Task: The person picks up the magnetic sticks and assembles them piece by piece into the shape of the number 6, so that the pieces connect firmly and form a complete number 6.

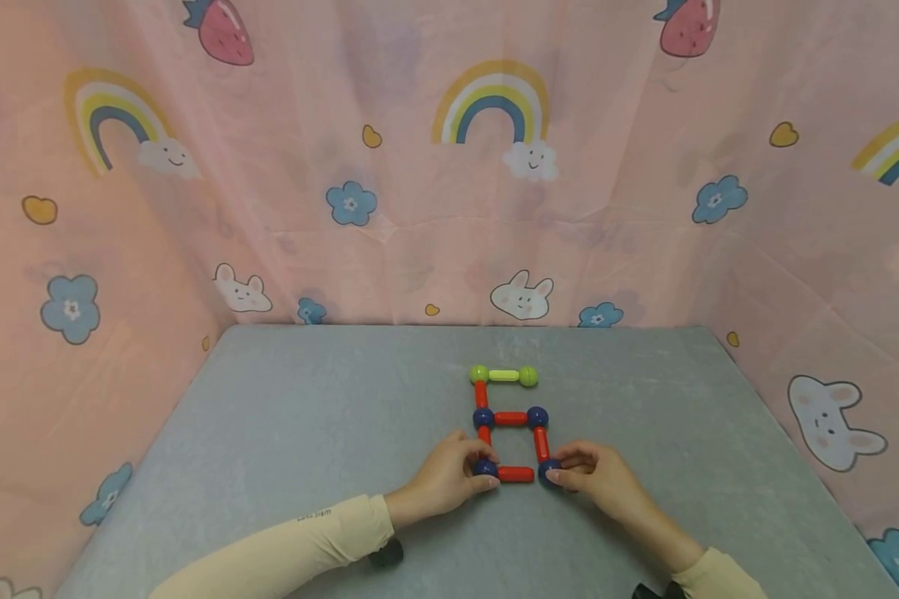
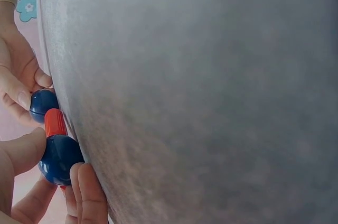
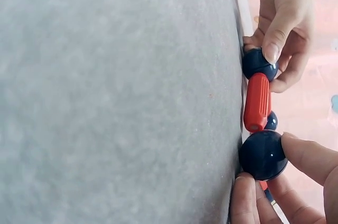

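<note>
My left hand (image 1: 440, 480) pinches the lower-left blue ball (image 2: 60, 160) between thumb and fingers. From that ball a red rod (image 1: 516, 474) extends to the right along the table. My right hand (image 1: 602, 480) grips the lower-right blue ball (image 3: 263, 155), which sits at the lower end of another red rod (image 1: 542, 445). In the head view a narrow gap shows between the bottom rod's free end and this ball. Farther back, a middle red rod (image 1: 511, 418) joins two blue balls, and an upper red rod (image 1: 481, 395) leads up to a green ball (image 1: 479, 374).
At the far end of the figure, a light green rod (image 1: 504, 376) links the green ball to a second green ball (image 1: 528, 377). Everything lies on a grey table (image 1: 330, 391). Behind and beside it hangs a pink printed curtain (image 1: 419, 249).
</note>
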Tool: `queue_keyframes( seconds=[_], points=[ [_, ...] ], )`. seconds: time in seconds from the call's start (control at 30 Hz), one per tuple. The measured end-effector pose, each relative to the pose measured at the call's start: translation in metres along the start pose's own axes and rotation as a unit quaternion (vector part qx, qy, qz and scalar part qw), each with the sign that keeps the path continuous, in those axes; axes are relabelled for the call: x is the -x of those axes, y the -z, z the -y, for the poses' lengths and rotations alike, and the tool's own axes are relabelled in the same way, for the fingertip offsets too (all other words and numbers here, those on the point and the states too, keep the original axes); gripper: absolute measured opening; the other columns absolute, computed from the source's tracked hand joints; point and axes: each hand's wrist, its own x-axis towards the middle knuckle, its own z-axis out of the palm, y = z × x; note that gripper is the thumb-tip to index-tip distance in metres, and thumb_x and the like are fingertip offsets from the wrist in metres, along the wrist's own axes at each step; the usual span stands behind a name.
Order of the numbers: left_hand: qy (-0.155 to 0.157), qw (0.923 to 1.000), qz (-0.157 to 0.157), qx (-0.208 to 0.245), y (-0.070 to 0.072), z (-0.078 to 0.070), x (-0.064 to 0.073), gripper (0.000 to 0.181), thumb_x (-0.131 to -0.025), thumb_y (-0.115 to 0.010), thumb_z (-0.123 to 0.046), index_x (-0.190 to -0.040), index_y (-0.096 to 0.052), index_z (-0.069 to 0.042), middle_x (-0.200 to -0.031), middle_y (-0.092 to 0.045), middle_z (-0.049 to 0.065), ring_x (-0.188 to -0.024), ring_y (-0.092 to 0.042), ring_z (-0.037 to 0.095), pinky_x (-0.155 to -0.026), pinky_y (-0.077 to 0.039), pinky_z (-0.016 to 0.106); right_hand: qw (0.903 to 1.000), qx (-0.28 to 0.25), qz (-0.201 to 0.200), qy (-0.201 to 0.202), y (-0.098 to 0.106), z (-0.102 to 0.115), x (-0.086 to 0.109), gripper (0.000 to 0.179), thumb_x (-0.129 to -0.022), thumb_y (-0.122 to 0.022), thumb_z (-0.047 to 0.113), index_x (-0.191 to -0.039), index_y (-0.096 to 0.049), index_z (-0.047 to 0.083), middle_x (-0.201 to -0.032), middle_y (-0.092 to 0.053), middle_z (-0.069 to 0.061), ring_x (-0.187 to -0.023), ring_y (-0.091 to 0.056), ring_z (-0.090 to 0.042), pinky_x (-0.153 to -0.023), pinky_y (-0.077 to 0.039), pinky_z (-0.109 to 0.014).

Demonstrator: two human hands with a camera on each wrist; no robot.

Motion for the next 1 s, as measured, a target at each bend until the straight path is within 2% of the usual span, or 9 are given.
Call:
queue_keyframes(
  seconds=[0.6,0.83,1.0],
  points=[
    [-0.006,1.0,-0.003,0.005,-0.0002,0.0021,-0.0007,0.025,-0.082,-0.081,-0.023,-0.104,-0.073,-0.015,-0.086,-0.055,0.002,-0.072,-0.048,0.007,-0.061,-0.04,0.015,0.9996,-0.011,0.004,0.024,-0.0026,-0.0037,0.0001,0.038,-0.083,-0.081,0.021,-0.113,-0.068,0.001,-0.102,-0.073,-0.01,-0.083,-0.067,-0.012,-0.068,-0.054,-0.025],
    [-0.001,0.9999,0.005,0.016,0.0007,0.0034,-0.0011,0.026,-0.082,-0.082,-0.023,-0.105,-0.073,-0.015,-0.087,-0.055,0.002,-0.071,-0.047,0.005,-0.06,-0.042,0.016,0.9995,-0.009,0.009,0.028,-0.0014,-0.0042,-0.0005,0.04,-0.083,-0.081,0.021,-0.114,-0.067,0.0,-0.103,-0.073,-0.011,-0.084,-0.067,-0.012,-0.068,-0.054,-0.025],
    [0.001,0.9997,0.011,0.021,0.0026,0.0027,-0.0009,0.027,-0.082,-0.082,-0.023,-0.106,-0.073,-0.016,-0.089,-0.056,0.002,-0.071,-0.048,0.004,-0.06,-0.042,0.016,0.9991,-0.027,0.019,0.027,-0.0009,-0.0055,0.0,0.04,-0.083,-0.081,0.022,-0.114,-0.068,0.0,-0.105,-0.073,-0.012,-0.086,-0.068,-0.012,-0.071,-0.055,-0.023]
  ],
)
